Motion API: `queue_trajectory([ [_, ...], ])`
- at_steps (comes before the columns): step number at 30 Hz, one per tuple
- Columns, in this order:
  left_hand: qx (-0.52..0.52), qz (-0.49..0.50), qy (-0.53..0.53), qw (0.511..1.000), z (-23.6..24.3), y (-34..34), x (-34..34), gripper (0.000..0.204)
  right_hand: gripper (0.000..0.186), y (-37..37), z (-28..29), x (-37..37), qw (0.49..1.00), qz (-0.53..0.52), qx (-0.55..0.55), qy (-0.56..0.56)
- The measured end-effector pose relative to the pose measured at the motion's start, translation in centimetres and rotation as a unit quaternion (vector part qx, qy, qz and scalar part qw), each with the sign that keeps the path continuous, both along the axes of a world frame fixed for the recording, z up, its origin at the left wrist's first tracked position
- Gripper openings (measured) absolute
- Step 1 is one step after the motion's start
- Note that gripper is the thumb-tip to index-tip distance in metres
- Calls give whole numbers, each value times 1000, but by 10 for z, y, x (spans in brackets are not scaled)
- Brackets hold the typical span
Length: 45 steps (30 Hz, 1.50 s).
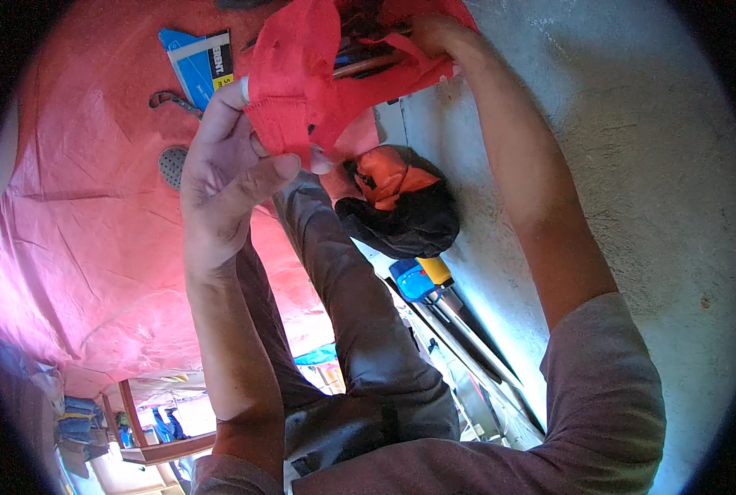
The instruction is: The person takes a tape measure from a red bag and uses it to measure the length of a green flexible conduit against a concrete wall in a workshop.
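A red cloth piece (289,62) with a stitched, strap-like lower edge is held up in front of me. My left hand (228,173) grips its left side, with the thumb at the lower edge and the fingers partly behind the fabric. At the cloth's upper right is my right hand (438,37), its fingers hidden among the folds. Between the hands the cloth gapes, and dark and metallic-looking long things (368,62) show inside; their kind is unclear. Below the cloth lies a black fabric item (409,223) with an orange lining.
A red sheet (96,231) spreads on the left, with a blue card package (199,62), a dark wrist strap (170,101) and a grey perforated object (171,165). On the right is a rough grey concrete surface (648,165). Long poles (475,338) lie near a blue object (413,280).
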<state>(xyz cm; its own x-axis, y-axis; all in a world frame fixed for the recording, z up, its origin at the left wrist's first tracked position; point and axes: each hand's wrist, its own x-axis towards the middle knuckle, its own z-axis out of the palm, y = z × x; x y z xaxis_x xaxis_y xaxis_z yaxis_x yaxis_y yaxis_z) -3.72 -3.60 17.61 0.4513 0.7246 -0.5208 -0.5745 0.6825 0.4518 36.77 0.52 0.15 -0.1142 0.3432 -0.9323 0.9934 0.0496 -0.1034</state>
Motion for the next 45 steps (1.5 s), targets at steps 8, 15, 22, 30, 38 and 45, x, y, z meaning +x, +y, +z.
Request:
queue_trajectory([
  [8, -6, -49, -18, 999, -5, -1, -3, 65, 44, 9, -3, 1, 999, 7, 23, 30],
  [15, -23, -35, 5, 999, 1, 0, -4, 62, 42, -11, -34, -8, 997, 52, -48, -13],
  [22, -22, -55, -17, 998, -1, -8, -1, 63, 40, -42, -37, -8, 993, 61, -87, -41],
  [30, -17, -74, 4, 997, -4, -7, -8, 66, 35, -50, 71, -66, 963, -27, 269, -19],
  [38, 62, -139, 258, 954, 0, -45, -3, 65, 63, -66, 288, -120, 881, -415, 222, 53],
  [45, -10, -373, 328, 868, 79, -147, -124, 57, 44, -117, 417, -176, 621, -723, 165, 255],
])
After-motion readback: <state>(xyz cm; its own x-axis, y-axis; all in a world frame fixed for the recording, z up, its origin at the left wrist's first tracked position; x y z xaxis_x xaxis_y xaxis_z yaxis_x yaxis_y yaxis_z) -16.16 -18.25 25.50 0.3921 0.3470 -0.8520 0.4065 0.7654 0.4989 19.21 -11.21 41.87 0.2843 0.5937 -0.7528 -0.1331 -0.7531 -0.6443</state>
